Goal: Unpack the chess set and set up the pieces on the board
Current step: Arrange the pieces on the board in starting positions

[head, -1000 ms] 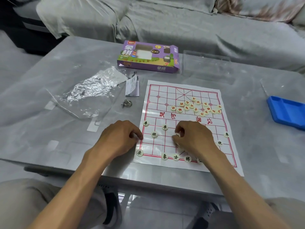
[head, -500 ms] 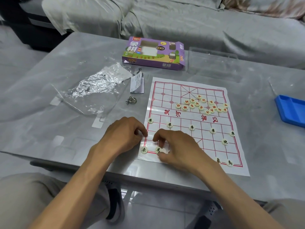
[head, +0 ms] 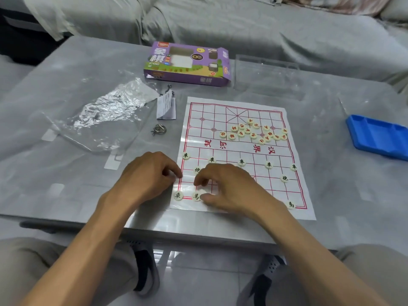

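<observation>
The paper chess board (head: 220, 120) lies flat on the table. Several red-lettered pieces (head: 254, 132) sit in a loose heap on its far half. Black-lettered pieces stand on the near half: a row of soldiers (head: 241, 161), two cannons (head: 284, 178), a chariot (head: 178, 195) and two horses (head: 196, 197). My left hand (head: 150, 175) rests with curled fingers at the board's left edge, and nothing shows in it. My right hand (head: 227, 188) hovers curled over the near rows, its thumb tip beside the left horse. Anything under its palm is hidden.
The purple chess box (head: 187, 62) lies at the back, a clear plastic case (head: 267, 78) to its right. Crumpled plastic wrap (head: 103, 113), a paper tag (head: 166, 107) and a metal ring puzzle (head: 159, 129) lie left of the board. A blue tray (head: 379, 138) sits at the right.
My right hand has moved from the board's middle to its near left corner, and a horse now stands beside the chariot. My left hand has stayed put.
</observation>
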The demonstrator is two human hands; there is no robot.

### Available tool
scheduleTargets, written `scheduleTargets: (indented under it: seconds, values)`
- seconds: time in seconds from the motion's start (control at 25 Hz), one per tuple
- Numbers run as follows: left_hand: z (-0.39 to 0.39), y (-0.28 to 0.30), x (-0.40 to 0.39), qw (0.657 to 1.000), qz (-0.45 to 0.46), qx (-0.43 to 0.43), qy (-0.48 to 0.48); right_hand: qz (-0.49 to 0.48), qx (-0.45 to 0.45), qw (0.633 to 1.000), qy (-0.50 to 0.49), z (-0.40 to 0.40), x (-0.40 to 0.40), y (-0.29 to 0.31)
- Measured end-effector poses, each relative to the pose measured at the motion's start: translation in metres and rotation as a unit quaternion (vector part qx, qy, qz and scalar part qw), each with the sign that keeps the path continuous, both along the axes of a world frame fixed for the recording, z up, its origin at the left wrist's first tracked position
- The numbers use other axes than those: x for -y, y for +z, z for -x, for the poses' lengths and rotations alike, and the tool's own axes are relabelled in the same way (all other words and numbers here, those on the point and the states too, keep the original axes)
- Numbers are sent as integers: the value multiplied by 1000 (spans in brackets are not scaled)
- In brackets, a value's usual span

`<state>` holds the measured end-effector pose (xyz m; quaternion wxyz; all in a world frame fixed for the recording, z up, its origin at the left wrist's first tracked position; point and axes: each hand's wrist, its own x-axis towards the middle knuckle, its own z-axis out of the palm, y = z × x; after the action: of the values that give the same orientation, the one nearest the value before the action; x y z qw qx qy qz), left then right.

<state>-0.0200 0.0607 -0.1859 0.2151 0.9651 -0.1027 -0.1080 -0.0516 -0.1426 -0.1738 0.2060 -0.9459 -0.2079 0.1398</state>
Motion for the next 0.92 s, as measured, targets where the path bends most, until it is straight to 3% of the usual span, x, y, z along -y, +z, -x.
scheduleTargets:
  seconds: [0.24, 0.48, 0.92]
  values:
    - [2, 1, 3, 1000, 4, 31, 2, -21, 26, 986, -163, -9, 69, 22]
    - [2, 2, 13, 999, 3, 53, 1, -9, 66, 966, -250, -7, 112, 36]
    - [1, -2, 26, 997, 30, 65, -19, 72, -35, 995, -63, -7, 59, 6]
